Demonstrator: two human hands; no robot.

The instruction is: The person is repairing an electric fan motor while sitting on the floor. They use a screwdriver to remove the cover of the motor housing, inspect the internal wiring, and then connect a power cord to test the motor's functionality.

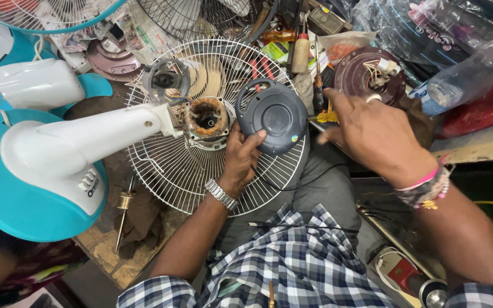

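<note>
A cluttered repair bench fills the view from above, its worn wooden top (106, 251) chipped and stained along the near edge and crowded with fan parts, tools and plastic-wrapped goods. Largest on it is a turquoise fan base (12, 205) at the left, carrying a white fan neck (81, 142) that lies tipped toward the middle. The neck ends at a bare motor with copper windings (207, 120), set against a round white wire guard (201, 171) that rests across the bench edge and the seated person's grey trouser leg (320, 188). A second wire guard (201, 17) and a teal-rimmed one (41, 14) lean at the back among papers, beside a maroon motor plate with loose wires (370, 74) and clear plastic bags (457, 74) at the right. The left hand (239, 157), a metal watch at the wrist, holds a dark grey round motor cover (275, 116) by its lower edge, thumb on the face, just beside the exposed motor. The right hand (372, 134), beaded bands at the wrist, is closed around a yellow-handled screwdriver (325, 117), whose handle shows just past the cover's right rim. A brass-collared shaft (124, 208) lies on the bench below the guard.
</note>
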